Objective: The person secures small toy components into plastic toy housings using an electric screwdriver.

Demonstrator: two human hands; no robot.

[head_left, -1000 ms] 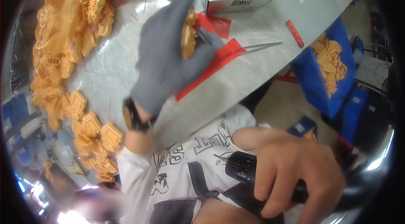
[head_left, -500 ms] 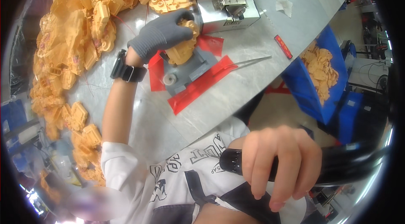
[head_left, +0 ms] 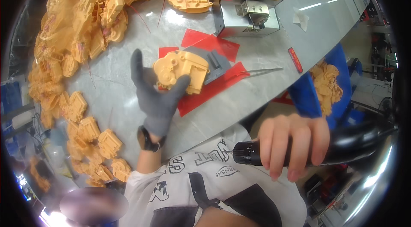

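Head view: the left hand [head_left: 157, 100], half open, held a yellow housing [head_left: 183, 66]; the right hand [head_left: 294, 141] curled around a black screwdriver [head_left: 249, 153]

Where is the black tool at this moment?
In the head view, the black tool is at the lower right, gripped in the right hand, its tip pointing left across the white shirt, with the blue bin higher in frame.

Centre: a yellow-orange moulded plastic housing [head_left: 185, 68], plain grey fabric glove [head_left: 157, 102], flat red strip [head_left: 218, 88]. Lower right: black cylindrical screwdriver [head_left: 247, 153]. Left of centre: smooth pale-grey tabletop [head_left: 117, 86], perhaps faintly veined under glare.
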